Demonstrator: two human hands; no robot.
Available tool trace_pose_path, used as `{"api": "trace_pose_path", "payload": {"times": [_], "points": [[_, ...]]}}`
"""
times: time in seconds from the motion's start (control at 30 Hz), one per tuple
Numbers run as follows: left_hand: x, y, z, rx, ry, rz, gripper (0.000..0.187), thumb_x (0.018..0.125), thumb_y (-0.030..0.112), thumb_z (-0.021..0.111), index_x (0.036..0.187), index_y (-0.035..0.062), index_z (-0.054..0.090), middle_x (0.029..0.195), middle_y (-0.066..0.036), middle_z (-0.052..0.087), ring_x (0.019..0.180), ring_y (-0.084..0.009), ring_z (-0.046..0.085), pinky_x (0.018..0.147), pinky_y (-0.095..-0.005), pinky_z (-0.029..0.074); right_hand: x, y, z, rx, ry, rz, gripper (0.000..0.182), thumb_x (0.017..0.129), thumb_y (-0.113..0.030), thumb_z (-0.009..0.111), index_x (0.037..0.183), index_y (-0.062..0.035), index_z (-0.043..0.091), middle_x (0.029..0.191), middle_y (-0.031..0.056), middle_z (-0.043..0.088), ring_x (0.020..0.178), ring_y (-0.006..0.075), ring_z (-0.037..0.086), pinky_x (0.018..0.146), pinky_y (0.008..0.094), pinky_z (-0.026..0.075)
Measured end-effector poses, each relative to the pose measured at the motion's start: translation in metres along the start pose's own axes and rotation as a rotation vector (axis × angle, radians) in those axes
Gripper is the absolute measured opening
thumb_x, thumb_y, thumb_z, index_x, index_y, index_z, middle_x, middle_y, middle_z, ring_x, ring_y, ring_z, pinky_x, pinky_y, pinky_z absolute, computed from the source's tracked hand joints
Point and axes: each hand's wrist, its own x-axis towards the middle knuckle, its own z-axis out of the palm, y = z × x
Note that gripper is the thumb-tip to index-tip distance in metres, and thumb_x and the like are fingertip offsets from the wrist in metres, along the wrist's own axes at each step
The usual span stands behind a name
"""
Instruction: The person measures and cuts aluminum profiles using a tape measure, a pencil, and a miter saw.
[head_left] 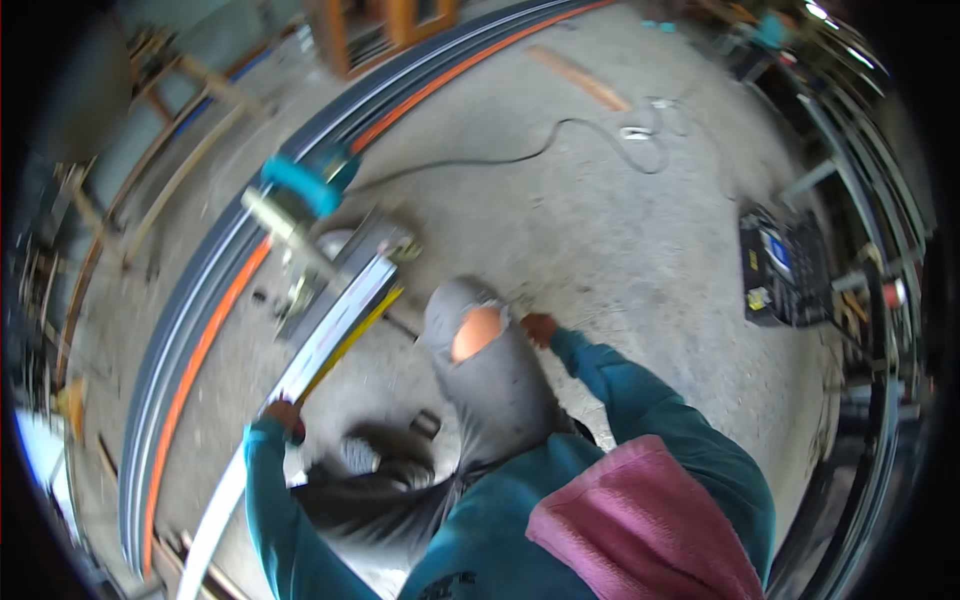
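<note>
My left hand (285,412) is closed at the near end of a yellow tape measure (347,345), gripping it against a long pale metal profile (325,330). The tape's blade runs along the profile's right edge toward its far end. That far end lies at the base of a cut-off saw (300,187) with a teal body, blurred by motion. My right hand (540,328) is beside my bent knee, close to the torn trouser leg; its fingers are small and smeared.
Long dark profiles with an orange strip (205,370) curve along the floor at left. A black cable (480,161) trails from the saw across the concrete. A black toolbox (785,268) stands at right before metal racks (875,190). A wooden strip (580,78) lies farther off.
</note>
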Motion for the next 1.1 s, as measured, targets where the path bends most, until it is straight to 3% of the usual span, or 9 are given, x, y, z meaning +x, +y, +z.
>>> {"api": "trace_pose_path", "payload": {"times": [0.03, 0.13, 0.33, 0.4, 0.47, 0.6, 0.7, 0.87, 1.1], "points": [[0.013, -0.018, 0.027, -0.029, 0.115, 0.075, 0.042, 0.094, 0.039, 0.039, 0.096, 0.0065, 0.066, 0.096, -0.019, 0.066, 0.090, -0.0357, 0.063, 0.077, -0.0463, 0.050, 0.010, -0.006, 0.005, 0.060, 0.025, -0.077, 0.017, 0.081, -0.028, 0.061, 0.082, -0.0113, 0.063, 0.060, 0.0045, 0.053, 0.046, 0.0168, 0.049, 0.039, 0.0342, 0.038], [-0.030, 0.034, -0.036, -0.394, 0.004, -0.239, 0.048, 0.090, 0.047, 0.043, 0.099, 0.0046, 0.066, 0.100, -0.021, 0.065, 0.098, -0.0393, 0.059, 0.089, -0.0456, 0.044, 0.026, -0.048, 0.020, 0.402, 0.057, -0.148, 0.018, 0.082, -0.027, 0.059, 0.075, -0.0100, 0.061, 0.056, 0.0046, 0.050, 0.044, 0.0158, 0.046, 0.037, 0.0309, 0.034], [-0.035, 0.053, -0.079, -0.524, -0.043, -0.368, 0.050, 0.089, 0.050, 0.045, 0.096, 0.0052, 0.067, 0.096, -0.019, 0.066, 0.093, -0.0353, 0.062, 0.087, -0.0429, 0.046, 0.068, -0.136, 0.042, 0.181, -0.109, -0.570, 0.022, 0.085, -0.026, 0.054, 0.080, -0.0069, 0.063, 0.059, 0.0044, 0.052, 0.043, 0.0132, 0.045, 0.036, 0.0300, 0.033], [-0.027, 0.055, -0.073, -0.597, 0.058, -0.350, 0.045, 0.089, 0.045, 0.049, 0.097, 0.0037, 0.065, 0.082, -0.018, 0.065, 0.075, -0.0305, 0.063, 0.072, -0.0409, 0.048, 0.065, -0.171, 0.055, 0.269, -0.128, -0.525, 0.023, 0.085, -0.027, 0.054, 0.080, -0.0065, 0.063, 0.059, 0.0043, 0.052, 0.043, 0.0126, 0.045, 0.036, 0.0294, 0.033], [-0.020, 0.062, -0.073, -0.635, 0.083, -0.353, 0.046, 0.089, 0.046, 0.049, 0.096, 0.0041, 0.066, 0.083, -0.018, 0.065, 0.077, -0.0317, 0.063, 0.073, -0.0409, 0.048, 0.070, -0.199, 0.064, 0.571, -0.210, -0.177, 0.034, 0.089, -0.034, 0.048, 0.098, -0.0059, 0.064, 0.065, 0.0031, 0.054, 0.054, 0.0136, 0.054, 0.051, 0.0305, 0.049], [0.001, 0.055, -0.076, -0.618, -0.017, -0.386, 0.048, 0.090, 0.048, 0.045, 0.103, 0.0070, 0.066, 0.097, -0.017, 0.066, 0.091, -0.0320, 0.064, 0.081, -0.0408, 0.048, 0.088, -0.232, 0.082, 0.344, -0.128, -0.261, 0.048, 0.091, -0.046, 0.038, 0.096, -0.0058, 0.063, 0.053, 0.0011, 0.044, 0.044, 0.0121, 0.046, 0.044, 0.0292, 0.045], [0.005, 0.045, -0.065, -0.642, 0.039, -0.418, 0.047, 0.089, 0.048, 0.049, 0.098, 0.0048, 0.066, 0.085, -0.017, 0.066, 0.081, -0.0327, 0.065, 0.074, -0.0414, 0.049, 0.108, -0.239, 0.094, 0.329, -0.007, -0.314, 0.047, 0.091, -0.046, 0.040, 0.097, -0.0041, 0.062, 0.048, 0.0014, 0.041, 0.042, 0.0133, 0.046, 0.043, 0.0308, 0.045], [0.003, 0.033, -0.063, -0.564, 0.006, -0.521, 0.052, 0.090, 0.053, 0.047, 0.106, 0.0055, 0.062, 0.092, -0.016, 0.068, 0.085, -0.0335, 0.066, 0.078, -0.0423, 0.050, 0.135, -0.232, 0.136, 0.530, 0.039, -0.389, 0.020, 0.082, -0.018, 0.065, 0.096, -0.0051, 0.060, 0.087, 0.0044, 0.062, 0.081, 0.0143, 0.060, 0.069, 0.0295, 0.050], [0.004, 0.024, -0.026, -0.521, 0.153, -0.645, 0.069, 0.087, 0.059, 0.048, 0.128, 0.0042, 0.040, 0.098, -0.019, 0.067, 0.095, -0.0357, 0.064, 0.083, -0.0424, 0.049, 0.169, -0.210, 0.174, 0.550, -0.094, -0.588, 0.029, 0.068, 0.001, 0.069, 0.091, -0.0045, 0.052, 0.089, 0.0060, 0.059, 0.082, 0.0153, 0.056, 0.075, 0.0304, 0.047]]}}
